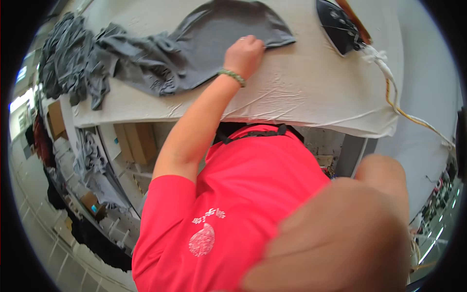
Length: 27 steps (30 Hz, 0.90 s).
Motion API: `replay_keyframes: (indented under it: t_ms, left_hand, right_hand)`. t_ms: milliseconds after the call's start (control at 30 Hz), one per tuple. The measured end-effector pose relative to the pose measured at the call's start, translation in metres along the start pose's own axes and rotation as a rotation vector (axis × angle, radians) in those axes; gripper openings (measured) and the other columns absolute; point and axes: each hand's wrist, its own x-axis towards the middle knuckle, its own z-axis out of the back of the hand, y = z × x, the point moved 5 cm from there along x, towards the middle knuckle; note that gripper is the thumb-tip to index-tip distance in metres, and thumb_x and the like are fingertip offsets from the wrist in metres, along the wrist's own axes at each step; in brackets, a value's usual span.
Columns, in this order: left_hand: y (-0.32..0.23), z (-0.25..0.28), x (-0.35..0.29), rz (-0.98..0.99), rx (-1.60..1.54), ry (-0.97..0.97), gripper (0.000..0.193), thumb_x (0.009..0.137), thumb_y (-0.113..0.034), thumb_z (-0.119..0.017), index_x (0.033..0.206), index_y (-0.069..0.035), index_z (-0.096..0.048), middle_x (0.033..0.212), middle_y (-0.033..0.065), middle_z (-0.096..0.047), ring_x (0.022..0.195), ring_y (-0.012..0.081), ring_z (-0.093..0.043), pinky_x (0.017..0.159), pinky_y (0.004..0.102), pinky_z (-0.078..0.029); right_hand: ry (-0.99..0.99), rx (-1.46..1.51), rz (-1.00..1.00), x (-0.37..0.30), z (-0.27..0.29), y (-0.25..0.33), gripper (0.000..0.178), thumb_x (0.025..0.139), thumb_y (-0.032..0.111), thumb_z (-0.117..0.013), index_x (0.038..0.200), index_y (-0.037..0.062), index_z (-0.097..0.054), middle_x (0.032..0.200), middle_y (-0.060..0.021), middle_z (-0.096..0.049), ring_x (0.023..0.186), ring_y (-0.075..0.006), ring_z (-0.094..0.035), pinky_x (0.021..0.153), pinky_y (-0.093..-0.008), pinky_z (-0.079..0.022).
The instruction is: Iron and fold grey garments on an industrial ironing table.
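Note:
A grey garment [214, 46] stretches along the far part of a white cloth-covered table. Its right end lies spread fairly flat with a curved edge, while the left end is bunched in folds. My left hand [245, 56] reaches across with its fingers curled closed at the near edge of the flat part, gripping the fabric there. A green braided band circles that wrist. Close to the lens, my raised right hand [335, 238] is a large brown blur at the lower right. Its fingers cannot be made out, nor whether it holds anything.
An iron [340, 27] with a dark soleplate lies at the table's far right, its wrapped hose and cord [389, 85] trailing off the right edge. Below the white table cover [292, 104] stand cardboard boxes [136, 141]. More grey cloth [95, 168] hangs at lower left.

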Motion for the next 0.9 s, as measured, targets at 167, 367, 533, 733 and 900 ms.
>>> replay_keyframes:
  t_ms: [167, 367, 533, 733, 900]
  left_hand:
    - [-0.001, -0.002, 0.003, 0.076, -0.029, -0.042, 0.005, 0.095, -0.018, -0.073, 0.098, -0.014, -0.072, 0.093, 0.0057, -0.07, 0.085, 0.0284, -0.071, 0.074, 0.0414, -0.059]
    - [-0.006, -0.002, 0.001, 0.031, -0.031, -0.107, 0.01, 0.09, -0.014, -0.072, 0.1, -0.013, -0.072, 0.094, 0.0067, -0.071, 0.088, 0.0287, -0.072, 0.076, 0.0415, -0.06]
    - [-0.021, -0.024, 0.011, -0.042, 0.022, -0.018, 0.025, 0.086, -0.01, -0.073, 0.11, -0.013, -0.076, 0.097, 0.0044, -0.071, 0.089, 0.0261, -0.071, 0.075, 0.0408, -0.059]
    - [-0.036, -0.016, -0.003, -0.109, -0.01, -0.068, 0.03, 0.088, -0.008, -0.064, 0.116, -0.01, -0.075, 0.111, 0.0045, -0.072, 0.101, 0.0236, -0.069, 0.089, 0.0401, -0.052]
    - [-0.036, -0.015, -0.025, -0.028, -0.115, 0.002, 0.045, 0.09, -0.018, -0.065, 0.133, -0.006, -0.068, 0.133, 0.0094, -0.069, 0.126, 0.0276, -0.063, 0.108, 0.0456, -0.045]
  right_hand:
    - [0.049, 0.044, 0.1, -0.004, -0.009, -0.008, 0.015, 0.097, 0.007, -0.063, 0.104, -0.0011, -0.073, 0.095, -0.0133, -0.076, 0.081, -0.0262, -0.073, 0.078, -0.0371, -0.057]
    - [0.004, -0.066, -0.005, -0.012, 0.015, 0.002, 0.018, 0.097, 0.005, -0.059, 0.108, -0.002, -0.072, 0.099, -0.0141, -0.076, 0.084, -0.0279, -0.073, 0.081, -0.0387, -0.057]
    - [0.056, -0.012, 0.095, 0.008, -0.011, -0.006, 0.022, 0.097, 0.004, -0.057, 0.112, -0.0029, -0.071, 0.102, -0.0148, -0.077, 0.086, -0.0293, -0.073, 0.083, -0.04, -0.058]
    - [-0.095, -0.025, 0.115, 0.01, 0.021, -0.02, 0.026, 0.098, 0.003, -0.053, 0.116, -0.0038, -0.07, 0.106, -0.0156, -0.077, 0.088, -0.031, -0.073, 0.086, -0.0416, -0.058]
    - [-0.336, -0.723, -0.349, -0.02, 0.058, -0.216, 0.035, 0.101, 0.012, -0.058, 0.133, 0.0007, -0.067, 0.127, -0.0178, -0.074, 0.112, -0.0334, -0.073, 0.1, -0.0474, -0.056]
